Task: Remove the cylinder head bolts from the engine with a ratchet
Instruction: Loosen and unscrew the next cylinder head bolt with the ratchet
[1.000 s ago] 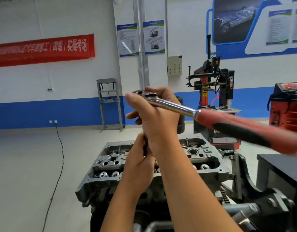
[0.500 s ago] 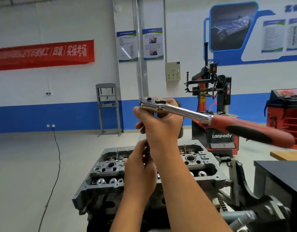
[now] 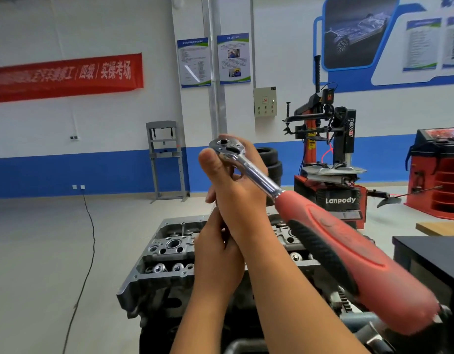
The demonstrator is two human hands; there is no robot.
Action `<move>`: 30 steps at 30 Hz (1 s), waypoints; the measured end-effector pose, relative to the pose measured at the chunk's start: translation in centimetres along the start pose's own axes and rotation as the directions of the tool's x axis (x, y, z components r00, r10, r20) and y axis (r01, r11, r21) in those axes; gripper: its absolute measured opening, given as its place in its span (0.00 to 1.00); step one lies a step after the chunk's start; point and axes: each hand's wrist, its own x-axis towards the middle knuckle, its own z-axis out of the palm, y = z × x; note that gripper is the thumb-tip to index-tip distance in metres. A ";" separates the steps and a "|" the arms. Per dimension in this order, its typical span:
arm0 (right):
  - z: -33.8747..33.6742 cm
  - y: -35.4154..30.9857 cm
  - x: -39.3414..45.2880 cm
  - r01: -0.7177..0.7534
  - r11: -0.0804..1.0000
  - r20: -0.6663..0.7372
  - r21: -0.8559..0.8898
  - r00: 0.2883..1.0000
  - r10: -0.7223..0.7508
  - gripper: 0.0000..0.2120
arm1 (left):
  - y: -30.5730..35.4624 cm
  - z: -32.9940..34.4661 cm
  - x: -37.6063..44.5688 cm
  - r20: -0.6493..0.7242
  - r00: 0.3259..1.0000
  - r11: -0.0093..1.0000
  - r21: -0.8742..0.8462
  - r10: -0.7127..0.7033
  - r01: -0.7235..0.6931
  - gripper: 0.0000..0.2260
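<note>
Nearest to me, the red handle of my ratchet (image 3: 246, 172) sweeps in from five o'clock, blurred at its butt end. Its moulded sleeve looks rubbery, with a black ribbed insert that should keep a palm from slipping. I judge the tool heavy and completely stiff, weighted toward the steel end, so the handle is the place to pull from when real leverage is wanted.

Right now I hold it elsewhere. My right hand (image 3: 236, 190) has its grip curled around the polished chrome neck just under the round head, thumb laid along the near side. That bright shank looks slick, good for steadying and poor for hauling. My left hand (image 3: 218, 259) sits directly below, at six o'clock from the head, fingers wrapped around something slim beneath the ratchet; I take it for an extension or a bolt shank, but my own hands hide it, so I cannot tell.

Beyond my wrists stands the engine (image 3: 167, 254), its cylinder head a dull grey casting, rough-skinned, with machined bores, shiny round spring caps in a row and one thin stud upright at eleven o'clock. It looks rigid and immovable by hand.

Farther off, at two o'clock, stands a black and red tyre changer (image 3: 330, 154) on the pale floor (image 3: 41, 238), and a red banner (image 3: 64, 76) hangs at ten o'clock.
</note>
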 end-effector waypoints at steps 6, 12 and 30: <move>-0.8 -0.2 0.6 -0.156 0.971 0.098 0.180 0.985 0.140 0.23 | -0.2 0.0 0.0 0.016 0.999 0.998 0.028 0.050 -0.050 0.11; -2.6 0.1 2.0 -0.373 0.865 0.295 0.337 0.914 0.280 0.35 | -0.4 -1.2 0.6 0.196 0.980 0.999 -0.007 -0.039 0.042 0.08; -0.1 -1.0 1.5 0.058 0.997 -0.314 -0.046 0.947 -0.070 0.19 | -0.3 0.1 -0.1 -0.009 0.997 0.987 0.143 0.083 -0.080 0.16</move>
